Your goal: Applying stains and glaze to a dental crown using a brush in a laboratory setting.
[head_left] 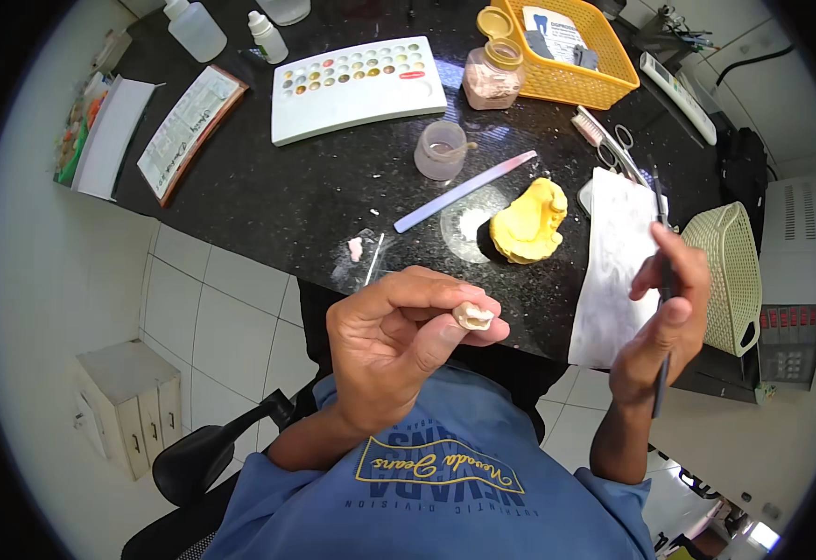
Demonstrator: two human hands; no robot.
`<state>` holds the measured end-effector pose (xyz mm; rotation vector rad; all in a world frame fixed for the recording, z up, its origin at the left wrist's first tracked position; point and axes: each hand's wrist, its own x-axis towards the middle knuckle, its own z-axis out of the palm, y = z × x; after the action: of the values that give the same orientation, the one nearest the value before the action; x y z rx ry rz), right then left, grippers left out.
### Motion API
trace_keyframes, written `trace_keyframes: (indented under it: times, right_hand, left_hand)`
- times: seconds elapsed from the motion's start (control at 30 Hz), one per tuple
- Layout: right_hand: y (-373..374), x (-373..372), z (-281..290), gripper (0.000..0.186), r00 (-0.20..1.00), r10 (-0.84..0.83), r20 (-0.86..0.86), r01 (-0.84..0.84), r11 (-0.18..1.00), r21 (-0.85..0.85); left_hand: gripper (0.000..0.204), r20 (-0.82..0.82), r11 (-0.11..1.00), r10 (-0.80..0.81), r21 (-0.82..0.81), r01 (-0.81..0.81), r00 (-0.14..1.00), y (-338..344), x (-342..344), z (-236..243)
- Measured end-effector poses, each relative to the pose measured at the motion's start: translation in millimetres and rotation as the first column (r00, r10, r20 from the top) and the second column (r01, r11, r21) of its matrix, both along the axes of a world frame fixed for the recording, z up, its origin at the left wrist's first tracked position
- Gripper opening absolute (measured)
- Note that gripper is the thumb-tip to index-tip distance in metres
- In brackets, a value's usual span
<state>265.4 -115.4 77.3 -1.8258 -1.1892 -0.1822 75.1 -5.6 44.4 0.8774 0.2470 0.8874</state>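
Note:
My left hand pinches a small off-white dental piece, like a tooth crown or short bridge, between thumb and fingers near the table's front edge. To its right my right hand is raised, with a slim dark brush-like tool held upright along the fingers. The tool's thin tip points away from me, over a stained white cloth. Beyond my left hand stands a yellow dental cast. A pale purple stick with a pinkish end lies left of the cast.
At the back are a white palette with coloured wells, a jar of pink powder with its lid up, and a yellow basket. A small clear cup stands mid-table. Scissors lie by a toothbrush; a green basket stands far right.

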Motion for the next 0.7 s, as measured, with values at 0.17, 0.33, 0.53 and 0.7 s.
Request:
trace_keyframes:
  times: [0.17,0.33,0.53,0.7]
  right_hand:
    - [24.2,0.2,27.3,0.030,0.949,0.185,-0.255,-0.142,0.973,0.180]
    - [88.0,-5.1,77.2,0.013,0.901,0.348,-0.259,-0.308,0.934,0.182]
    - [207.4,-11.0,103.4,0.013,0.829,0.545,-0.123,-0.518,0.833,0.194]
    - [320.8,-14.4,114.5,0.030,0.904,0.415,0.105,-0.409,0.909,-0.075]
  left_hand:
    - [0.012,0.004,0.995,0.030,-0.090,-0.029,1.000,10.1,-10.1,-1.1]
    - [0.010,-0.074,0.986,0.098,-0.126,-0.107,0.992,21.5,-22.8,4.5]
    - [0.014,-0.011,0.965,0.235,-0.113,-0.235,0.972,39.1,-36.9,-2.5]
    - [0.016,-0.053,0.951,0.280,-0.123,-0.285,0.959,51.6,-51.9,-5.0]
